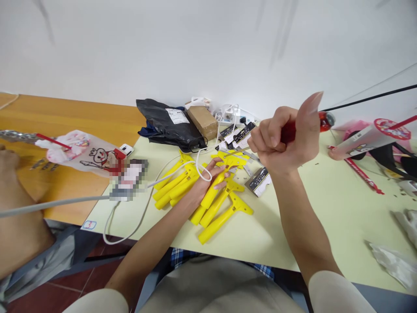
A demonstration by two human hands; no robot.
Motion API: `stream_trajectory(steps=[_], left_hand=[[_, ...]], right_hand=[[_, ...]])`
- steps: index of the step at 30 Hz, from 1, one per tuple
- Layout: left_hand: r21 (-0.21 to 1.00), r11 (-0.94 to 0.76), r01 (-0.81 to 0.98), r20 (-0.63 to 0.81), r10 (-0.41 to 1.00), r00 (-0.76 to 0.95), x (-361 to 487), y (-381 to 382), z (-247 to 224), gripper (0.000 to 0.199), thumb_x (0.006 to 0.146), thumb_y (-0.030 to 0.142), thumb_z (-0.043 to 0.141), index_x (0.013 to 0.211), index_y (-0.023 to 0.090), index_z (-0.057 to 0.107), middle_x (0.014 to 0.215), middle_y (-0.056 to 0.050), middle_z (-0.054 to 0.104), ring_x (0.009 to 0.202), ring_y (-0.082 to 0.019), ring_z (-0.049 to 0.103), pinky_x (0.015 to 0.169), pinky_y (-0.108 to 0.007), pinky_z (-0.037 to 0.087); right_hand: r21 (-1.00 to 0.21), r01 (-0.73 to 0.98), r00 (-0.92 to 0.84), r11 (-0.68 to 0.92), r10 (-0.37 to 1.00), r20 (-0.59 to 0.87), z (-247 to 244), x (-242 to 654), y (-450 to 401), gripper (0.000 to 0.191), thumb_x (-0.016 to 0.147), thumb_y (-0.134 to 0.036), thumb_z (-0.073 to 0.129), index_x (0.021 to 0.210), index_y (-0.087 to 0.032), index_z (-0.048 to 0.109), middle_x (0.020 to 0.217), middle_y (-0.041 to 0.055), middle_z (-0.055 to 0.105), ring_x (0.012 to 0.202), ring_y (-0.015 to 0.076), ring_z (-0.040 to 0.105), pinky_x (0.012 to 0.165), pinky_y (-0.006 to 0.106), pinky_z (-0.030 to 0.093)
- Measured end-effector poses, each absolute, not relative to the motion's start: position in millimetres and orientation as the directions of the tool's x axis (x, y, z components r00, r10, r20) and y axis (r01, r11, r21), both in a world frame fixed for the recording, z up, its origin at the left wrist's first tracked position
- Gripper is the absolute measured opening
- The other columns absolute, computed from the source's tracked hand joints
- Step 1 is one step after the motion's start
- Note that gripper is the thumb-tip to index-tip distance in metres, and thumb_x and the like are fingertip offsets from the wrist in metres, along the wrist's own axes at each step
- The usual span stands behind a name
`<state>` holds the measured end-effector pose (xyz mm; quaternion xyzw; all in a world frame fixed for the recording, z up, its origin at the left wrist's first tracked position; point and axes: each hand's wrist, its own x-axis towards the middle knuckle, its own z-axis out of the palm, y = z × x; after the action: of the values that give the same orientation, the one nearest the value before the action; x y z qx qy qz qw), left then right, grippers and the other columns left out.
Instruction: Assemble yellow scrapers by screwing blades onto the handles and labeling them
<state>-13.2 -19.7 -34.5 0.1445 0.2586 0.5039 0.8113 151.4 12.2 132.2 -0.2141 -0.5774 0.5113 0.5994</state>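
Observation:
My left hand (215, 174) is wrapped round a yellow plastic scraper handle (213, 190) near the middle of the table, its wide head pointing away from me. My right hand (286, 134), raised at the right, grips a red-handled screwdriver (325, 121) with the thumb sticking up. The thin shaft reaches left to the head of the held scraper; whether the tip touches a screw is too small to tell. Several more yellow scrapers (216, 224) lie on both sides of my left hand. Small metal screws and blades are scattered just beyond them.
Black-and-white packets (259, 181), a cardboard box (202, 121) and a black plastic bag (169, 124) lie behind. A white cable (143, 217) loops over the left side beside a phone (132, 176). Drink cups (371, 139) stand at the right and left; another person's arm (19, 217) is far left.

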Motion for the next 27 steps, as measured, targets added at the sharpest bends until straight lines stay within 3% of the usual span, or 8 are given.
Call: stream_trajectory(steps=[6,12,15,18,23,27], left_hand=[[0.492,0.458,-0.74,-0.262,0.889,0.375,-13.6,-16.3,-39.6,0.048,0.079,0.014,0.095,0.111,0.024,0.06,0.098,-0.002,0.07,0.073,-0.011,0.068,0.039,-0.013,0.026],[0.479,0.453,-0.752,-0.271,0.891,0.364,-15.3,-14.3,-40.5,0.048,0.079,0.014,0.094,0.112,0.024,0.061,0.101,-0.003,0.07,0.074,-0.01,0.068,0.039,-0.011,0.029],[0.497,0.447,-0.743,-0.264,0.894,0.362,-15.0,-14.8,-39.4,0.048,0.079,0.015,0.094,0.111,0.023,0.06,0.105,-0.004,0.072,0.075,-0.01,0.068,0.039,-0.012,0.029],[0.484,0.452,-0.749,-0.271,0.891,0.363,-14.2,-14.7,-39.4,0.048,0.079,0.015,0.094,0.111,0.024,0.059,0.108,-0.005,0.073,0.075,-0.009,0.068,0.039,-0.012,0.029],[0.479,0.46,-0.747,-0.28,0.887,0.367,-14.1,-14.0,-41.6,0.052,0.076,0.014,0.096,0.112,0.024,0.06,0.102,-0.002,0.071,0.074,-0.01,0.068,0.038,-0.012,0.027],[0.49,0.455,-0.744,-0.256,0.891,0.376,-13.7,-15.3,-43.4,0.049,0.08,0.016,0.094,0.112,0.025,0.059,0.104,-0.003,0.071,0.076,-0.011,0.069,0.039,-0.013,0.028]], right_hand=[[-0.851,-0.382,-0.183,0.36,0.873,0.451,129.3,149.7,17.4,0.078,0.09,-0.081,0.079,0.05,-0.026,0.042,0.045,-0.0086,0.012,0.039,0.0107,0.011,0.042,0.033,0.017],[-0.888,-0.293,-0.146,0.354,0.902,0.407,126.6,146.8,20.6,0.083,0.084,-0.104,0.059,0.051,-0.029,0.043,0.045,-0.0068,0.013,0.043,0.014,0.01,0.043,0.035,0.018],[-0.887,-0.31,-0.091,0.343,0.918,0.387,130.0,145.9,17.5,0.082,0.081,-0.096,0.074,0.049,-0.028,0.041,0.045,-0.0069,0.013,0.042,0.0133,0.012,0.043,0.035,0.014],[-0.884,-0.345,-0.142,0.315,0.914,0.381,132.0,151.7,16.0,0.079,0.085,-0.087,0.079,0.051,-0.027,0.041,0.046,-0.0072,0.013,0.041,0.0129,0.015,0.042,0.034,0.015],[-0.888,-0.391,-0.27,0.244,0.892,0.364,121.9,160.2,28.0,0.083,0.084,-0.098,0.068,0.056,-0.028,0.035,0.045,-0.0074,0.009,0.039,0.0142,0.018,0.038,0.035,0.021],[-0.864,-0.385,-0.147,0.323,0.903,0.403,118.4,151.6,32.1,0.086,0.083,-0.104,0.06,0.053,-0.028,0.034,0.044,-0.0079,0.01,0.039,0.0123,0.013,0.038,0.034,0.017]])
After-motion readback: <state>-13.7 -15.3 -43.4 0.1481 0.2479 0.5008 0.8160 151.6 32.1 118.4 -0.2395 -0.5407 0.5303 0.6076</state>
